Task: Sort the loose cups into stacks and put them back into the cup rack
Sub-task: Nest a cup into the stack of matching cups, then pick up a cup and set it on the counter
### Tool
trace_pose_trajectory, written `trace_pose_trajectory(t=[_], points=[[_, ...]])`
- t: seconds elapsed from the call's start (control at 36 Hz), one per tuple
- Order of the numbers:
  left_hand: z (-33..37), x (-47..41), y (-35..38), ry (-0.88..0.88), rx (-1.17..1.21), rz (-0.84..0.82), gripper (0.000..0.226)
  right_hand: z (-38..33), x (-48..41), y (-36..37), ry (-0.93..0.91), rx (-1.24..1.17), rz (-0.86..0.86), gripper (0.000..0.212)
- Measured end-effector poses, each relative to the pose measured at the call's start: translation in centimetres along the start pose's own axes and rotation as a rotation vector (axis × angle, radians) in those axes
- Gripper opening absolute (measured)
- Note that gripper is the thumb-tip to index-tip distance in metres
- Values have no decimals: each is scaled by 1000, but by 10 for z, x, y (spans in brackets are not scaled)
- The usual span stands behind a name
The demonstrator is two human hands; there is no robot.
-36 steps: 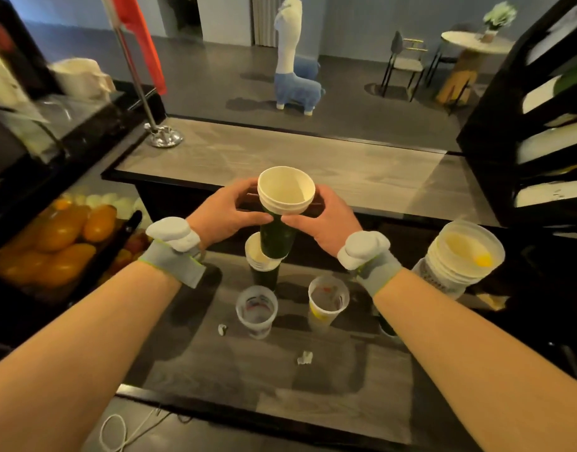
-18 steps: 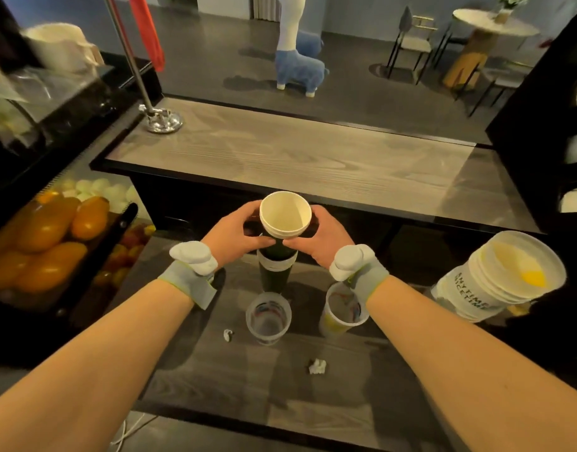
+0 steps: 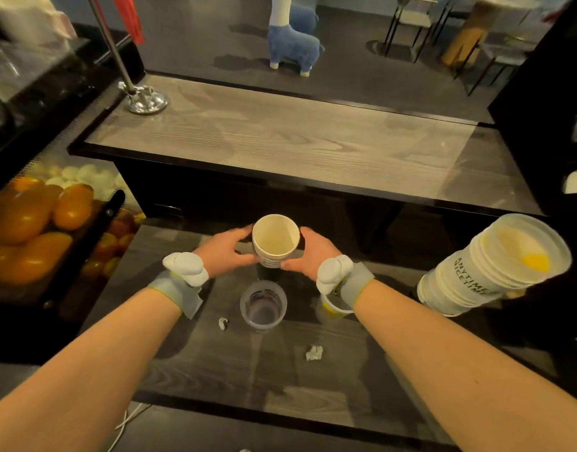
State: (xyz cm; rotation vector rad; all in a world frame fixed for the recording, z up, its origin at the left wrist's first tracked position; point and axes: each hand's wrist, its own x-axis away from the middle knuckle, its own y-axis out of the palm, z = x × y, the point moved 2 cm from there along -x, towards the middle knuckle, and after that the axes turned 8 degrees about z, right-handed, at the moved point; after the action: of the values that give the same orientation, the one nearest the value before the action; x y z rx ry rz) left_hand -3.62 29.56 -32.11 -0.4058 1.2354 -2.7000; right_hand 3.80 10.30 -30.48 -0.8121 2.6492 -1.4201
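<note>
Dark wood desk (image 3: 215, 370). My left hand (image 3: 227, 252) and right hand (image 3: 310, 256) curl round the paper cup stack (image 3: 274, 243) from opposite sides, likely to seat it squarely.

Grey wristbands (image 3: 178, 291), each bearing a white pod (image 3: 184, 267).

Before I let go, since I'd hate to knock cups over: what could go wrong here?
1. The paper cup stack looks tall and narrow, and the left hand and right hand grip it only near the top, so it may tip when released.
2. The right wrist hangs just over a yellow-marked cup, and the clear plastic cup stands close beside it. Pulling the arms back could knock either one.
</note>
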Motion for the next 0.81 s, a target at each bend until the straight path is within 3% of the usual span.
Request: trace_pose_trajectory(t=[0.11, 0.19, 0.33, 0.47, 0.72, 0.81], points=[[12, 4, -13, -8, 54, 20, 83, -3, 7, -16, 20, 17, 4, 99], [31, 7, -27, -19, 105, 71, 78, -5, 21, -39, -8, 6, 40, 94], [88, 14, -42, 80, 129, 144, 51, -6, 51, -92, -40, -32, 126, 82], [151, 23, -33, 197, 207, 70, 29, -10, 81, -148, -94, -68, 247, 73], [258, 28, 13, 385, 386, -67, 25, 35, 143, -258, -50, -99, 538, 66], [281, 28, 31, 391, 361, -101, 40, 64, 161, -277, -3, -127, 603, 68]])
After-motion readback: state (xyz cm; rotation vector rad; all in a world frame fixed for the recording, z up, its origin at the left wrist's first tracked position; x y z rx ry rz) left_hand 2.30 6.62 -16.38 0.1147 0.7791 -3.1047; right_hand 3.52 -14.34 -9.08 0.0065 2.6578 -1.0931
